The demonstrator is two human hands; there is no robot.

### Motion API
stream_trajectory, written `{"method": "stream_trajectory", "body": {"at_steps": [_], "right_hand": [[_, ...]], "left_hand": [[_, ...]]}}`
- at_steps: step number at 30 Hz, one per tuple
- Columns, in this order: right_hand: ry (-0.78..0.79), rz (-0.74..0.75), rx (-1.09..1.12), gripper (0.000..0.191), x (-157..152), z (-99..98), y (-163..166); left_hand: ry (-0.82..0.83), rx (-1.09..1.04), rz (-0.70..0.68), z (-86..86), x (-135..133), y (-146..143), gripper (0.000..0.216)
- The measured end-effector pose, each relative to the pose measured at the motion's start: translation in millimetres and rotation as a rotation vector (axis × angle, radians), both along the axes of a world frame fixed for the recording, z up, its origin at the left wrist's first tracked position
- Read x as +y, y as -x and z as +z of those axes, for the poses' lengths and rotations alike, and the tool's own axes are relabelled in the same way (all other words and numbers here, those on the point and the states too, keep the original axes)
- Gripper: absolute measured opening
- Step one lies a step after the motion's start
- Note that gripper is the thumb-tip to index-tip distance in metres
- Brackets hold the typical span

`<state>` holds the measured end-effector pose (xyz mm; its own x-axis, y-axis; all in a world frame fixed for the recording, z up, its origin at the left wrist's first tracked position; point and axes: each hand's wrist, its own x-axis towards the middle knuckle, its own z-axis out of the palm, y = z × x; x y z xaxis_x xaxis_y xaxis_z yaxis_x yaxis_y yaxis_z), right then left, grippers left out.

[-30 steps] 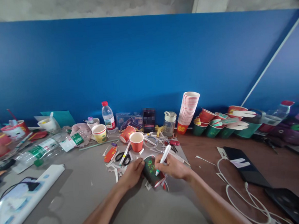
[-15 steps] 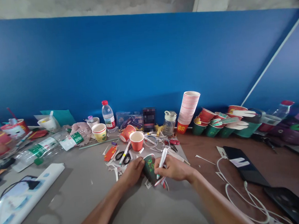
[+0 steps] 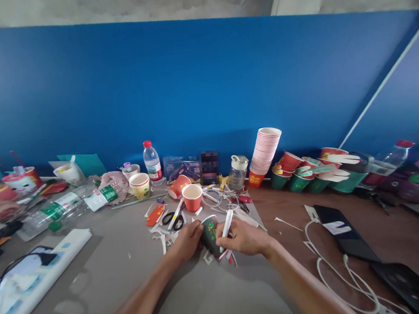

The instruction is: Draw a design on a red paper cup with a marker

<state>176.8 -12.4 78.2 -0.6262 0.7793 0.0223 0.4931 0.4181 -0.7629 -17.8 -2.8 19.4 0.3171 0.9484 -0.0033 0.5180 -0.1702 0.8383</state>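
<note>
My left hand (image 3: 188,242) is closed around the left side of a dark green paper cup (image 3: 210,233), which is tilted on its side above the grey table. In my right hand (image 3: 242,236) a white marker pen (image 3: 226,228) is gripped like a writing tool, its tip down at the cup's lower right side. Fingers hide part of the cup. Just beyond stands a red paper cup (image 3: 192,199), with another red cup (image 3: 178,186) lying behind it. Black-handled scissors (image 3: 173,220) and a red paper piece (image 3: 155,216) lie left of the cups among white paper scraps (image 3: 163,241).
Along the blue partition stand a water bottle (image 3: 152,163), a glass jar (image 3: 238,171), a leaning stack of paper cups (image 3: 265,155) and several green cups (image 3: 299,183). A power strip (image 3: 56,277) lies left; phones (image 3: 347,233) and a white cable (image 3: 320,273) lie right. At the far left a blurred hand (image 3: 5,212) shows.
The marker has shifted slightly against the cup and stands a little more upright. A blurred hand has come in at the far left edge. My left hand keeps its hold.
</note>
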Motion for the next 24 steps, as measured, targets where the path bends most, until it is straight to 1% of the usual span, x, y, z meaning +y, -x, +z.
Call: {"method": "stream_trajectory", "body": {"at_steps": [5, 9, 14, 17, 20, 24], "right_hand": [[0.003, 0.029, -0.007, 0.009, 2.7, -1.4, -2.4], [0.018, 0.007, 0.009, 0.010, 7.5, -4.9, -6.3], [0.063, 0.020, 0.052, 0.010, 9.6, -8.2, -6.2], [0.138, -0.004, 0.143, 0.014, 15.6, -13.7, -10.9], [0.233, -0.040, 0.275, 0.020, 26.8, -25.7, -18.3], [0.201, -0.176, 0.463, 0.026, 39.2, -43.0, -24.1]], "left_hand": [[0.006, -0.009, 0.000, -1.6, 0.6, 0.2, 0.032], [0.023, -0.015, -0.011, -2.8, 1.2, 1.3, 0.032], [0.004, -0.001, -0.015, 0.0, 0.1, 2.2, 0.032], [0.014, -0.004, -0.028, 2.6, -1.1, 2.2, 0.031], [-0.003, 0.020, -0.031, 3.0, -1.5, 2.8, 0.033], [-0.124, 0.085, -0.015, 2.1, -2.1, 4.1, 0.039]]}}
